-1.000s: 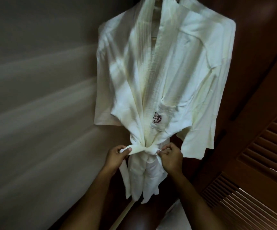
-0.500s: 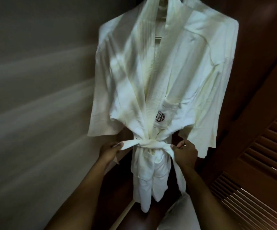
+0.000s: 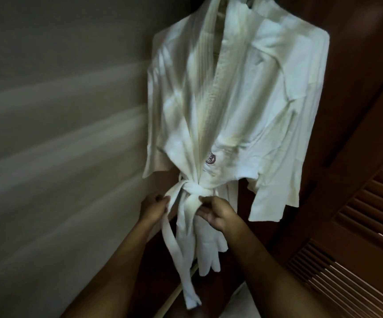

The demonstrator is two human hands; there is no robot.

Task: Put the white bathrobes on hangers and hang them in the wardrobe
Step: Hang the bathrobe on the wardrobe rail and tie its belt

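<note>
- A pale wall (image 3: 59, 138) bounded the left; open room lay between it and the robe.
- The left hand (image 3: 153, 206) pinched the belt (image 3: 191, 189), fingers curled on its loose tail.
- The white bathrobe (image 3: 236, 106) hung upright, tied at the waist.
- The right hand (image 3: 215, 212) touched the knot, fingers loosely bent.
- A louvred door (image 3: 355, 237) closed the right.
</note>
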